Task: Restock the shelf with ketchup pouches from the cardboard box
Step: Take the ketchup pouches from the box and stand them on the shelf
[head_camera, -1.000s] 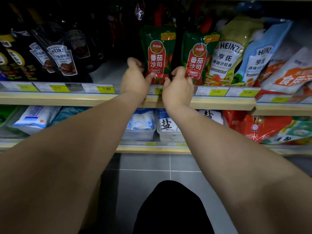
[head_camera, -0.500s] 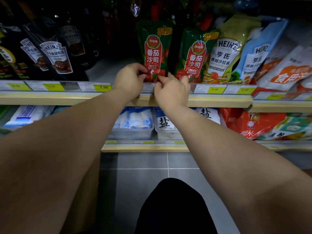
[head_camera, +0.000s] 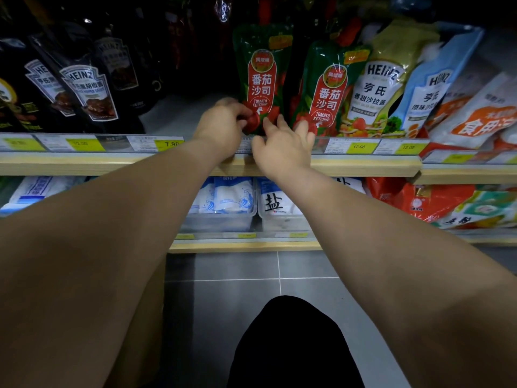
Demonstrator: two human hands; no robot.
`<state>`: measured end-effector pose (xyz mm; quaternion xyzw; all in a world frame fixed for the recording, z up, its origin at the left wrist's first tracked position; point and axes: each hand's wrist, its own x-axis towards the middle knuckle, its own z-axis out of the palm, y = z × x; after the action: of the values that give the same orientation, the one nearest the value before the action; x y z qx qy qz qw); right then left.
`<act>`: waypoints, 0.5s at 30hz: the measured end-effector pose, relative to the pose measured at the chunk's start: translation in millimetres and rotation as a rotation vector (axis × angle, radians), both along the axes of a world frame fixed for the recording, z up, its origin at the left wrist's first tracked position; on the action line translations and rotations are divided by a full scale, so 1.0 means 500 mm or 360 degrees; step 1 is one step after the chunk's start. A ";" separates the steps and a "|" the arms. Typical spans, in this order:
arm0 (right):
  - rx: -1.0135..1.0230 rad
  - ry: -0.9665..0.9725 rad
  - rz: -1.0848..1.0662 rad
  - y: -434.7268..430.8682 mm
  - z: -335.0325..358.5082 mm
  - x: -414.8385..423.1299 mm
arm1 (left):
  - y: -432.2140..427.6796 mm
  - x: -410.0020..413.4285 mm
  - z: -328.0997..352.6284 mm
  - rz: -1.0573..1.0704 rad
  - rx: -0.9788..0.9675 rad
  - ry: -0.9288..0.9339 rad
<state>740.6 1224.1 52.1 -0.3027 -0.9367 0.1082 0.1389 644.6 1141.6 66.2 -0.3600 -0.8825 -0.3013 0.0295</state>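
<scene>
Ketchup pouches, 2 of them, stand upright on the shelf (head_camera: 363,166): left pouch (head_camera: 261,77) and right pouch (head_camera: 326,88). Our left hand (head_camera: 221,130) pinches the left pouch's bottom corner; our right hand (head_camera: 282,147) touches its base with loosely spread fingers

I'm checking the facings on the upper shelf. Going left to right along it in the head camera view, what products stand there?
Dark Heinz sauce pouches → left ketchup pouch → right ketchup pouch → Heinz salad dressing pouch → blue Heinz pouch → white and orange bags.
</scene>
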 end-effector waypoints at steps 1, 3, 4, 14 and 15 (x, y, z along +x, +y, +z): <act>-0.0012 -0.0022 -0.0005 -0.001 0.000 -0.005 | 0.004 -0.002 0.001 -0.0021 -0.0030 0.0000; -0.0006 -0.0048 -0.0014 -0.002 -0.002 -0.010 | 0.010 -0.005 0.000 -0.0056 -0.0083 -0.0001; 0.0004 -0.0066 -0.0014 -0.002 -0.004 -0.012 | 0.013 -0.006 -0.001 -0.0067 -0.0105 -0.0005; 0.0006 -0.0063 -0.0005 0.004 -0.019 -0.019 | 0.023 -0.024 -0.019 -0.0131 -0.0254 0.0009; 0.0006 -0.0051 0.0017 0.001 -0.020 -0.017 | 0.019 -0.023 -0.017 -0.0133 -0.0247 0.0002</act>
<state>732.2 1224.7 42.3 -0.2992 -0.9406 0.1023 0.1238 633.0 1151.1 57.5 -0.3980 -0.8873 -0.2327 -0.0106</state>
